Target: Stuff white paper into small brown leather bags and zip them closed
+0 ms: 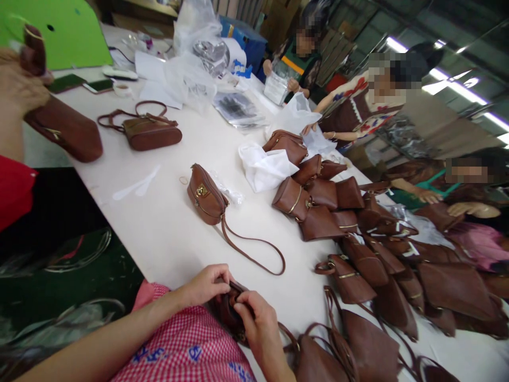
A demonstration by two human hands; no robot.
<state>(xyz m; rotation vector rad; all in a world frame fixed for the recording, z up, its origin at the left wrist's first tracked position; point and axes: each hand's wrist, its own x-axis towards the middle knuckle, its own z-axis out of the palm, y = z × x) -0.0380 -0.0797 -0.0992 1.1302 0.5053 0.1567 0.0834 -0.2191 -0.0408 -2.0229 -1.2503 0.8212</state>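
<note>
Fingers of the left hand (207,284) and right hand (256,323) are clamping together on 1 small brown bag (227,314) at the table's (159,223) near edge, while a heap of bags (358,254) is lying alongside, seemingly not yet handled.

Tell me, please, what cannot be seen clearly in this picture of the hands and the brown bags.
1. Head view: small dark brown leather bag, mostly covered by the left hand and right hand; its front and clasp are hidden.
2. Head view: brown leather bags at the bottom, cut off by the picture edge.
3. Head view: flat dark objects near the green board, too small to identify.
</note>
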